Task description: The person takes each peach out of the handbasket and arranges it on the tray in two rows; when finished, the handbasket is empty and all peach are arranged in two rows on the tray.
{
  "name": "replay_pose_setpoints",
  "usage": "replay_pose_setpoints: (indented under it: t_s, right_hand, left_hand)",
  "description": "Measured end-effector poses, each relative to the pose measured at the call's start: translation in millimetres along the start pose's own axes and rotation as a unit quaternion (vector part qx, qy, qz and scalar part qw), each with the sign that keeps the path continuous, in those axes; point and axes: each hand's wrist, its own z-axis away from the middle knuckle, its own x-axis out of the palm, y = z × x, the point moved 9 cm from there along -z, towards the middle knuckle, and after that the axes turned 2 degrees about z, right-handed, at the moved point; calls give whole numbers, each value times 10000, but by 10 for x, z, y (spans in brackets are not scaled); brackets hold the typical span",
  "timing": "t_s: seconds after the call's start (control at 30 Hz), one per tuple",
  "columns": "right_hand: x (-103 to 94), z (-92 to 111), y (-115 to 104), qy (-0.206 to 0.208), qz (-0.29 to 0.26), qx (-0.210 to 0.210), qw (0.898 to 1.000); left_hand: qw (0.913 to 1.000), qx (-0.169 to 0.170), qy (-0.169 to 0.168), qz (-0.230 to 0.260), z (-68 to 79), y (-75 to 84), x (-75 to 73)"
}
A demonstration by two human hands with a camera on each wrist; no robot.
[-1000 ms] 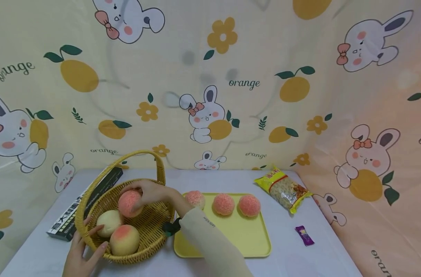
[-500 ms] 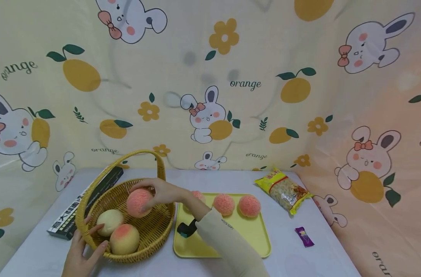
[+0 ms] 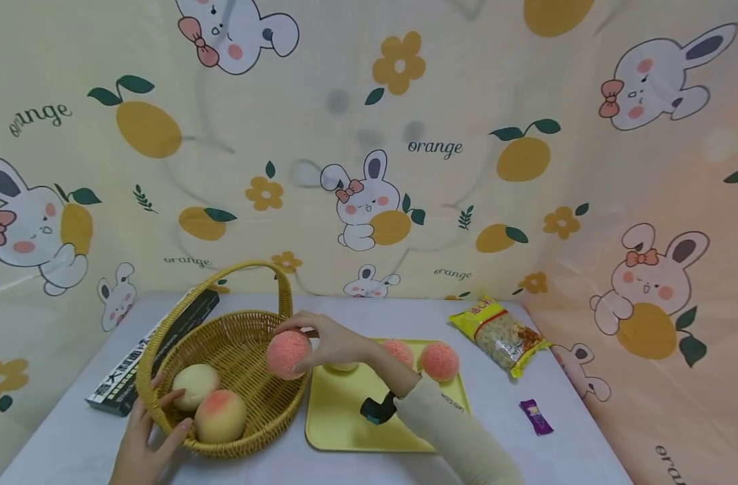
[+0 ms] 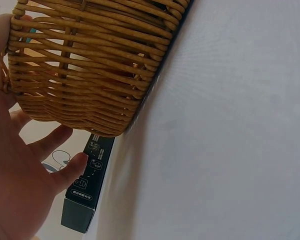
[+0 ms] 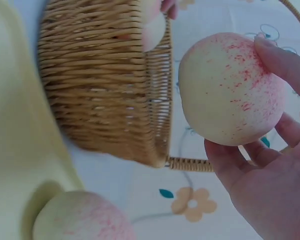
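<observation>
Plainly gripping a peach (image 3: 288, 354), the right hand (image 3: 325, 345) and arm (image 3: 453, 428) partly hide two others (image 3: 400, 349) on the yellow tray (image 3: 338, 430); the left hand (image 3: 141, 444), cropped below, holds the basket (image 3: 268, 404).

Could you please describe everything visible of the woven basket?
The woven basket is golden-brown, wicker by its look, with one arched handle. It sits mouth up on the white table, left of the yellow tray, with a whitish peach and a red-topped peach inside. The left hand holds its near left side.
</observation>
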Motion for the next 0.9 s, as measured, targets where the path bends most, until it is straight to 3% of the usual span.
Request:
replay_pose_setpoints:
  t_s: [0.27,0.47,0.7,0.9]
  right_hand:
    - [-77,309,62,261,-273,0,9993]
    - [-114,575,179,360,-518,500,9968]
    - [-5,844,340,269,-75,726,9970]
    - [143,990,505,135,-59,858,9962]
  left_hand:
    - [9999,-113,-79,-33,-7,-8,14]
    - [9999,94,3,38,5,19,0]
    - [9999,136,-30,20,7,27,-7]
    - [9999,126,-40,1,12,32,-10]
